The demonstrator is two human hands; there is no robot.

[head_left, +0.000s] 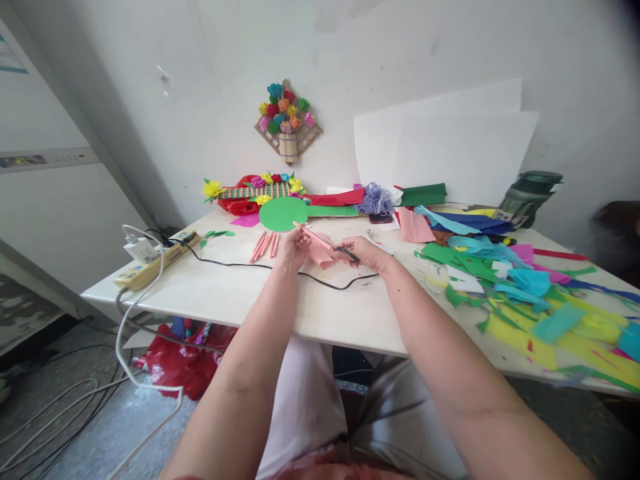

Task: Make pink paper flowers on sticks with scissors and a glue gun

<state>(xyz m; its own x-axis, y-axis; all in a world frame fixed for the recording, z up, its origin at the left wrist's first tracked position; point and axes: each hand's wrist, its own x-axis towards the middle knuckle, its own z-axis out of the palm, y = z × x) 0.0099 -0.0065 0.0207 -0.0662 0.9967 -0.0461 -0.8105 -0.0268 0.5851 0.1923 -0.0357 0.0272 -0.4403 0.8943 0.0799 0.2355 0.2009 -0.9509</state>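
Near the middle of the table, my left hand (294, 245) pinches a piece of pink crepe paper (323, 252) by its left end. The fingers of my right hand (369, 255) are closed round the dark handles of a pair of scissors (347, 253). The scissors point left at the pink paper, and their blades are too small to tell whether they touch it. Several rolled pink paper sticks (265, 245) lie just left of my left hand. Behind it is a round green card (283, 214) with a long green strip reaching right.
A black cable (240, 265) runs across the table from a power strip (155, 261) on the left. Coloured paper scraps (520, 280) cover the right side, with a green bottle (530, 198) behind. A flower-decorated piece (257, 190) stands at the back left.
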